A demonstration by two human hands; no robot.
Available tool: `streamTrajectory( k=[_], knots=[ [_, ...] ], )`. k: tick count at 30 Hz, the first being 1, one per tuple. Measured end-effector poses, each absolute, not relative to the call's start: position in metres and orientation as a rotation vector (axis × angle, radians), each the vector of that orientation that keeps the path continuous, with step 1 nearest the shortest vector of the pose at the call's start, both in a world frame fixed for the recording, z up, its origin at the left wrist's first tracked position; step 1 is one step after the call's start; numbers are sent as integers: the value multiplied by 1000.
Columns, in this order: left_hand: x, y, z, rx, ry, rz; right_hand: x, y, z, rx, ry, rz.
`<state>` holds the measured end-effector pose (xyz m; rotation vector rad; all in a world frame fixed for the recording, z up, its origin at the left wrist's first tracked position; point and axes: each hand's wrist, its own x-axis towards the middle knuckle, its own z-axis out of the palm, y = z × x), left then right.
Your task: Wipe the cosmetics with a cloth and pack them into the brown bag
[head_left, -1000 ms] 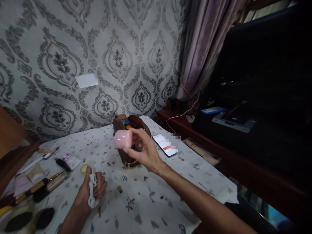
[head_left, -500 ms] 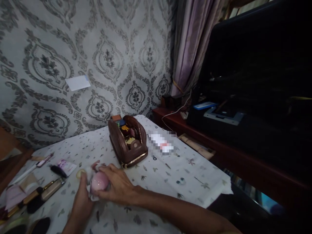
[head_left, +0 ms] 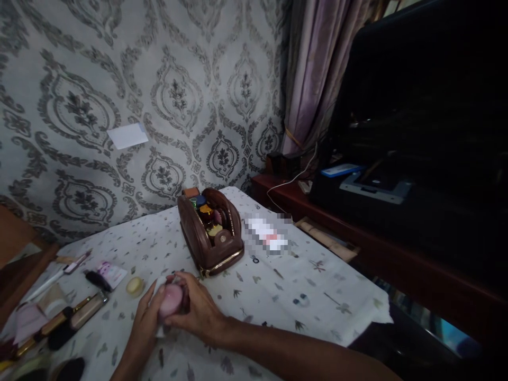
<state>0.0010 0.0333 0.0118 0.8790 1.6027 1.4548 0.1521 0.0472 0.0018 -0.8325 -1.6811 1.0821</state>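
A pink, round cosmetic container [head_left: 171, 300] is held between my two hands above the tablecloth. My right hand [head_left: 198, 309] has its fingers curled around the right side of it. Against its left side, my left hand [head_left: 147, 312] presses a white tissue or cloth [head_left: 159, 286]. Part of the white piece is hidden by my fingers. A small yellowish round pot [head_left: 135, 286] rests on the cloth just left of my left hand. Beyond my hands stands an open brown cosmetic bag [head_left: 208, 241] with several small items inside.
Makeup tubes [head_left: 85, 312], a purple-and-white packet [head_left: 111, 274] and a dark-capped item [head_left: 98, 280] lie at the left. A pixelated white object [head_left: 266, 233] lies right of the bag. A dark red wooden ledge [head_left: 286, 193] borders the table's right side.
My left hand has shifted right, closer around the pink container, and the yellowish pot now shows uncovered. The white piece is now more bunched between my hands. The view has shifted slightly.
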Motion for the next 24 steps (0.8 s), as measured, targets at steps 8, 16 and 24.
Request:
streamTrajectory(
  k=[8,16,24],
  knots=[
    [2,31,20,1095,1596,1440,146,48,-7,-1046,-1646,1143],
    [12,29,25,1274,1579,1456,151,53,-1,-799,-1633,1311],
    [7,33,23,1744,1679,1482,142,65,-16,-768,-1540,1334]
  ],
)
